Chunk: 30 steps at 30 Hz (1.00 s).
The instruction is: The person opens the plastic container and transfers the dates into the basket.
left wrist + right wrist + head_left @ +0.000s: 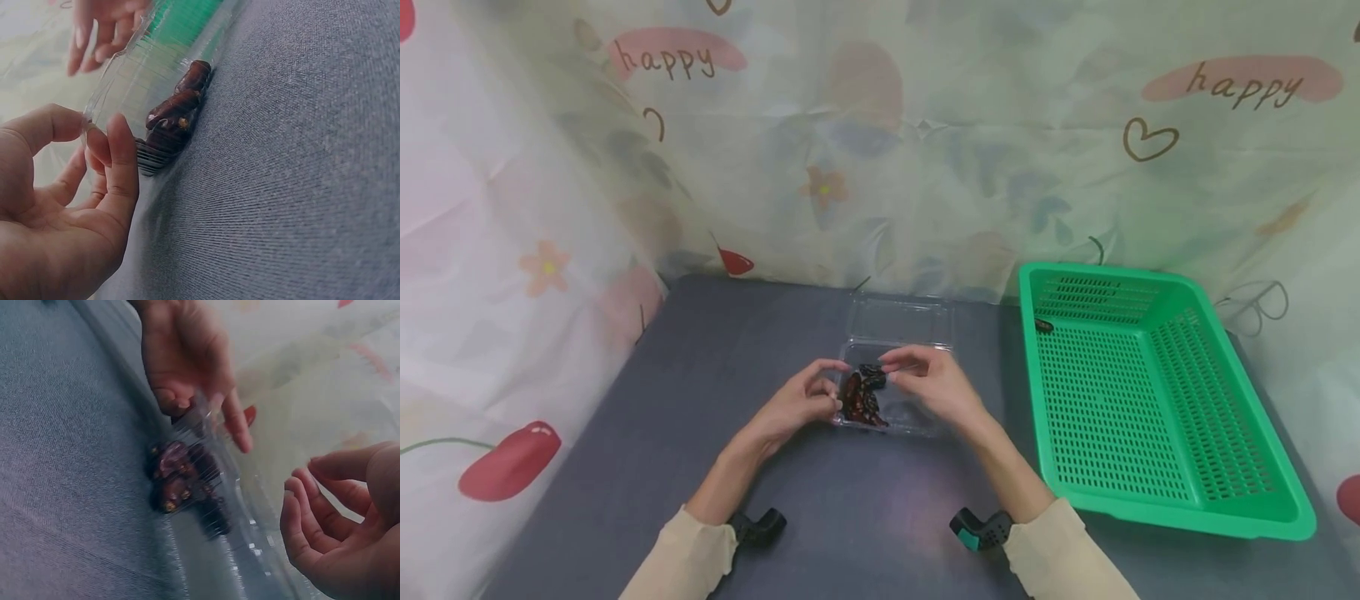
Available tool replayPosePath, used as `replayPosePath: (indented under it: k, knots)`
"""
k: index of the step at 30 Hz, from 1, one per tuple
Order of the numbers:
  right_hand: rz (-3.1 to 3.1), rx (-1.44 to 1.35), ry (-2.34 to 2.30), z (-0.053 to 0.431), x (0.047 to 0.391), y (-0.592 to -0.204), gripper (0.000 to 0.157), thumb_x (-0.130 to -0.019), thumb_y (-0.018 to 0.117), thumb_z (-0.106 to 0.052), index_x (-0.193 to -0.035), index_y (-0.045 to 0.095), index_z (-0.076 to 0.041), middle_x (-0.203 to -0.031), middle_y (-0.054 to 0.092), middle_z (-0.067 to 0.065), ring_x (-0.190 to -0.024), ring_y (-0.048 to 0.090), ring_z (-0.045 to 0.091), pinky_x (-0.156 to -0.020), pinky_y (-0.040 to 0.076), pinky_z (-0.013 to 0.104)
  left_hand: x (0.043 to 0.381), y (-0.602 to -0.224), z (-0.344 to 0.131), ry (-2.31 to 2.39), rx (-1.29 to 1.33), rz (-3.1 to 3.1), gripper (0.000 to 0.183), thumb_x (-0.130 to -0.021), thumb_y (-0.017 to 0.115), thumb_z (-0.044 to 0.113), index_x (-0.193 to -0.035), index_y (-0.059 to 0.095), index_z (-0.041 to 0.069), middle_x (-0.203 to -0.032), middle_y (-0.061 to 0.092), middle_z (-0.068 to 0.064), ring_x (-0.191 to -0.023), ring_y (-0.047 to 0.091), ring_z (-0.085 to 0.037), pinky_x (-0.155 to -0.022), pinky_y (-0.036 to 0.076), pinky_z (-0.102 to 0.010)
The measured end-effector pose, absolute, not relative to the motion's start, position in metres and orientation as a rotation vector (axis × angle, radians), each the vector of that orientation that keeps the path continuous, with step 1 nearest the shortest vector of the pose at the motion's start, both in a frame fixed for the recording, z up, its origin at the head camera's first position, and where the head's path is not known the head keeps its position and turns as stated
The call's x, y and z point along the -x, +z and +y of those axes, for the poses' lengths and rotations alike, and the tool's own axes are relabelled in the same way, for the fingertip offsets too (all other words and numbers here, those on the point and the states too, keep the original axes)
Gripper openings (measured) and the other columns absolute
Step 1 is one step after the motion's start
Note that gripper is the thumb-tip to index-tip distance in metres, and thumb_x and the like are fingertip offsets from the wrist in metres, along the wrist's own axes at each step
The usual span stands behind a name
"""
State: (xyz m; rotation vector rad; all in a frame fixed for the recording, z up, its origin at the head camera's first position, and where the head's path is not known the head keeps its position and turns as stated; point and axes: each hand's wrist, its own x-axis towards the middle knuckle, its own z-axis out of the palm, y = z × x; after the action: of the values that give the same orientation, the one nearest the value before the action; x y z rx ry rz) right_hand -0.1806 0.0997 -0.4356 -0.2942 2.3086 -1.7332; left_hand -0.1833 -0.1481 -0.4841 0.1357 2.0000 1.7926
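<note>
A clear plastic clamshell box lies on the table with its lid folded back. Several dark brown, glossy dates are gathered on the left side inside it. My left hand pinches the box's left rim between thumb and fingers, which the left wrist view shows close up. Over the right part of the box hovers my right hand, its fingers loosely bent with nothing between them in the right wrist view. Its fingertips are close to the uppermost dates in the head view.
To the right stands a large green plastic basket with slotted walls. One dark date lies inside it by the far left wall. A grey cloth covers the table, and a printed curtain hangs behind and at the sides.
</note>
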Motion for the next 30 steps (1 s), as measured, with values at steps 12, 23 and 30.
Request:
replayPosePath:
  k: [12,23,30]
  knots:
    - [2.353,0.270,-1.743,0.086,0.200,-0.465,0.024,-0.092,0.066,-0.001,-0.115,0.070,-0.002,-0.111,0.070,0.018,-0.098,0.069,0.027,-0.081,0.055,0.043,0.183,-0.484,-0.149,1.798,-0.114,1.991,0.055,-0.090,0.061,0.001,-0.140,0.046,0.017,-0.090,0.052,-0.007,-0.082,0.061,-0.025,-0.079,0.055,-0.044]
    - [2.480,0.204,-1.589,0.079,0.208,-0.474,0.021,-0.089,0.069,-0.003,-0.109,0.074,-0.007,-0.104,0.073,0.008,-0.094,0.070,0.020,-0.074,0.055,0.031,0.183,-0.484,-0.148,1.802,-0.136,1.977,0.054,-0.092,0.061,0.002,-0.141,0.045,0.017,-0.090,0.051,-0.007,-0.081,0.059,-0.025,-0.079,0.054,-0.045]
    - [2.520,0.214,-1.506,0.076,0.211,-0.476,0.022,-0.088,0.070,-0.002,-0.109,0.074,-0.008,-0.104,0.073,0.005,-0.093,0.070,0.019,-0.074,0.054,0.031,0.183,-0.485,-0.150,1.824,-0.151,1.953,0.053,-0.092,0.062,0.003,-0.141,0.045,0.015,-0.091,0.052,-0.007,-0.082,0.059,-0.025,-0.080,0.054,-0.045]
